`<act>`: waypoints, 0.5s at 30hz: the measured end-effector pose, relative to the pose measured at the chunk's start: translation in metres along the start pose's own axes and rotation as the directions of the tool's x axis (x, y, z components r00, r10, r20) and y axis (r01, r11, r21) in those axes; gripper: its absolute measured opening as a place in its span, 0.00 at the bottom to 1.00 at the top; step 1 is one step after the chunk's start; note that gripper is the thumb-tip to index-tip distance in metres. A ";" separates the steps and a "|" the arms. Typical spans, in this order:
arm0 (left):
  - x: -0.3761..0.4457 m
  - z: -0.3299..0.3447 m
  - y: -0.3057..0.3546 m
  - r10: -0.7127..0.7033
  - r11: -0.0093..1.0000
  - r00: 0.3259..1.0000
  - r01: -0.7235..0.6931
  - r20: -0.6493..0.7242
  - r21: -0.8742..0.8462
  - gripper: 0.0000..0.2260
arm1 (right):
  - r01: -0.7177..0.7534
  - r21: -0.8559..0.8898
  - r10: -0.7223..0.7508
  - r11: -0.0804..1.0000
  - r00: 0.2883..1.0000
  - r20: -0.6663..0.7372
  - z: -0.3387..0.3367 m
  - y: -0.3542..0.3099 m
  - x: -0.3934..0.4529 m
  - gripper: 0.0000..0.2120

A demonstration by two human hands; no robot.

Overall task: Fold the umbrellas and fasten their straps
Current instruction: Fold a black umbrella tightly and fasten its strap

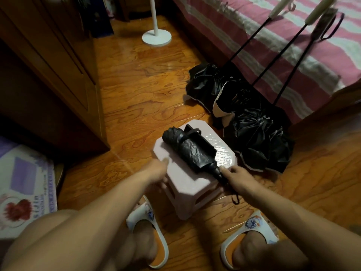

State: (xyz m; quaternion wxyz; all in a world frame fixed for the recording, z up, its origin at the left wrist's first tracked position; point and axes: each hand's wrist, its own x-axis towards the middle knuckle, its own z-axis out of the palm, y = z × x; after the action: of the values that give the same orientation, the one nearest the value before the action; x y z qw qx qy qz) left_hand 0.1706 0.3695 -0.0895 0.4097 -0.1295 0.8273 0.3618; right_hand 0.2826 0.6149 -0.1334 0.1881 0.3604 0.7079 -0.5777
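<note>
one folded umbrella (190,148) lies on the stool (181,177), strapped; right hand (237,178) grips its handle; left hand (156,169) spread beside it; three unfolded umbrellas (252,122) wait beyond the stool.

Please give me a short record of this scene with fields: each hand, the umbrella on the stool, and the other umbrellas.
left hand: blurred, touches the pink stool, holds nothing
right hand: holds the handle of the folded umbrella
folded umbrella: black, rolled, lying on the stool
unfolded umbrellas: three, loose canopies on the floor, shafts leaning on the bed
</note>
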 end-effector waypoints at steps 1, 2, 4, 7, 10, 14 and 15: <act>-0.012 0.011 -0.004 0.005 1.000 0.997 -0.004 0.078 -0.015 0.23 | -0.069 0.085 0.065 0.994 0.997 0.050 0.006 0.002 -0.003 0.20; -0.022 0.022 -0.007 0.011 1.000 0.990 -0.008 0.142 -0.024 0.22 | -0.139 0.174 0.120 0.975 0.986 0.112 0.012 0.004 -0.007 0.19; -0.034 0.045 -0.013 0.039 0.996 0.979 -0.021 0.202 -0.091 0.22 | -0.250 0.292 0.187 0.923 0.956 0.227 0.029 0.009 -0.015 0.18; -0.043 0.078 -0.020 0.004 0.923 0.980 0.074 0.201 -0.378 0.19 | -0.300 0.271 0.195 0.915 0.915 0.354 0.052 0.019 -0.023 0.19; -0.042 0.098 -0.039 0.032 0.892 0.995 0.013 0.093 -0.453 0.18 | -0.235 0.104 0.170 0.966 0.888 0.427 0.056 0.014 -0.033 0.14; -0.047 0.090 -0.054 -0.002 0.778 0.993 0.075 0.116 -0.624 0.14 | 0.159 -0.413 0.013 0.897 0.923 0.384 0.031 -0.016 -0.029 0.07; -0.049 0.086 -0.055 -0.013 0.777 0.992 0.090 0.128 -0.623 0.14 | 0.240 -0.482 -0.100 0.843 0.949 0.298 0.025 -0.022 -0.022 0.07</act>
State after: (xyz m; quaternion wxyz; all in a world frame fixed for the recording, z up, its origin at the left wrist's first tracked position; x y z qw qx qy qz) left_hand 0.2801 0.3873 -0.1135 0.4003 -0.2597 0.6304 0.6122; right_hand 0.2771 0.5835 -0.1098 0.3163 0.1535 0.8339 -0.4255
